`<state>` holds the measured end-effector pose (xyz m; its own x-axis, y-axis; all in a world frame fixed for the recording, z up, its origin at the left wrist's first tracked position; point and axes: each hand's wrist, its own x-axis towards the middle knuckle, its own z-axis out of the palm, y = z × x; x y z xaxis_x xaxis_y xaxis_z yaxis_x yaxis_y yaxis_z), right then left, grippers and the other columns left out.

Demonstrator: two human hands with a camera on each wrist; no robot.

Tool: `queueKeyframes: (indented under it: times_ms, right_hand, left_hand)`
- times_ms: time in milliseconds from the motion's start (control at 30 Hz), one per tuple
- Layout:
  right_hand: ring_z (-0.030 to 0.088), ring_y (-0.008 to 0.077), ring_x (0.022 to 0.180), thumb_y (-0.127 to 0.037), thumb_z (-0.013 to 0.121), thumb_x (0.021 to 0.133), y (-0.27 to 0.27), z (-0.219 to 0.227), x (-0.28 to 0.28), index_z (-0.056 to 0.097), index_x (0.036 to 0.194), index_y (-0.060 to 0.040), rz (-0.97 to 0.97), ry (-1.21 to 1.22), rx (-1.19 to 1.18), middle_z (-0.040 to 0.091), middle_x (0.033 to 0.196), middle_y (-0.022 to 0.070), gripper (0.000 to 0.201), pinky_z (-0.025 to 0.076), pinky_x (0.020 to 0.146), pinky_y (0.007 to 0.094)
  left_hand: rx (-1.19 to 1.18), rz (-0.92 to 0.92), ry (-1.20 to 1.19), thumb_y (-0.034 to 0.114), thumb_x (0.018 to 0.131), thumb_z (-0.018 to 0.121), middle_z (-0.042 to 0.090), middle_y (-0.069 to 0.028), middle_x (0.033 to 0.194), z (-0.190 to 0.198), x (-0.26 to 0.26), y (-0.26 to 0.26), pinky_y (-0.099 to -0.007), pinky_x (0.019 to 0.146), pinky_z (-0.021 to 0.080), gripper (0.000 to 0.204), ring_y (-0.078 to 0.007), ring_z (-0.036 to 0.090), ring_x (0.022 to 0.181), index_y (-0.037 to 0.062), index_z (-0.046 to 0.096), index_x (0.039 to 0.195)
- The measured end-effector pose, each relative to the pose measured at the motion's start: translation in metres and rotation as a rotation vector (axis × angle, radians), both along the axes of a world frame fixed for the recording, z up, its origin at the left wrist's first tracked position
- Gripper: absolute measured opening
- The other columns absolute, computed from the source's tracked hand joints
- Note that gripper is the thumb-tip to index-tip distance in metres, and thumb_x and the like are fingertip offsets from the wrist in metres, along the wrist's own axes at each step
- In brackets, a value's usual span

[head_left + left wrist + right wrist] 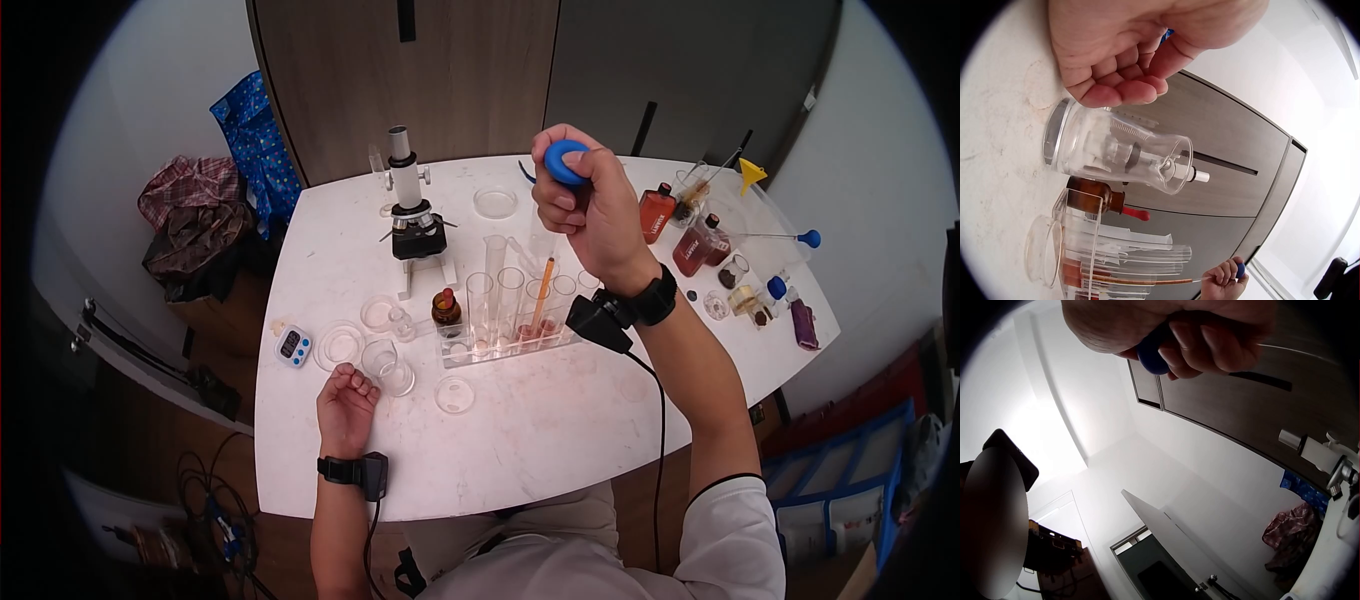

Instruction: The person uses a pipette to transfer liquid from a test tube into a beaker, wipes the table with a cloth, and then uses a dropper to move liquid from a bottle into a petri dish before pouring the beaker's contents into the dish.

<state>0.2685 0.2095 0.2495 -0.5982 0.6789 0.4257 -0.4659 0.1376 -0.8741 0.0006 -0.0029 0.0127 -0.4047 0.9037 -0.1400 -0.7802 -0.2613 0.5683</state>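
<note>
My right hand point(590, 195) is raised above the table and grips the blue bulb point(567, 162) of a pipette, thumb on top. Its stem point(1147, 281), with an orange-brown column inside, reaches down into a test tube in the clear rack point(480, 358). Several test tubes stand there, some with reddish liquid at the bottom. My left hand point(348, 400) rests near the table's front left, palm up, fingers loosely curled and holding nothing. Beside its fingertips stands a glass beaker point(1094, 147). Behind the beaker in the left wrist view is a brown dropper bottle point(1088, 195) with a red top.
A microscope point(412, 205) stands at the back left. Petri dishes point(455, 395) and a white timer point(293, 346) lie around the left and middle. Red-brown bottles point(656, 212), a yellow funnel point(752, 175) and small jars crowd the right side. A cable point(662, 430) hangs from my right wrist.
</note>
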Motion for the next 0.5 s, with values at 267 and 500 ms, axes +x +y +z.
queueKeyframes:
  times_ms: [267, 500]
  right_hand:
    - [0.024, 0.0055, 0.05, -0.02, 0.036, 0.09, -0.0003, -0.0004, 0.0001, 0.052, 0.094, -0.0038, -0.002, -0.001, 0.0, 0.035, 0.06, -0.0027, 0.024, 0.02, 0.045, 0.0232]
    - [0.024, 0.0054, 0.05, -0.021, 0.035, 0.091, 0.0004, -0.0015, 0.0002, 0.052, 0.094, -0.0042, 0.007, 0.004, -0.001, 0.036, 0.06, -0.0029, 0.024, 0.021, 0.044, 0.0229]
  left_hand:
    - [-0.003, 0.0, -0.009, 0.008, 0.087, 0.052, 0.052, -0.0011, 0.074, -0.0007, -0.0006, -0.0004, -0.0297, 0.073, 0.046, 0.006, -0.014, 0.052, 0.07, 0.0075, 0.056, 0.091]
    - [0.002, 0.003, -0.011, 0.007, 0.087, 0.052, 0.052, -0.0012, 0.075, -0.0001, 0.0, -0.0004, -0.0294, 0.073, 0.046, 0.006, -0.0141, 0.052, 0.071, 0.0071, 0.056, 0.091]
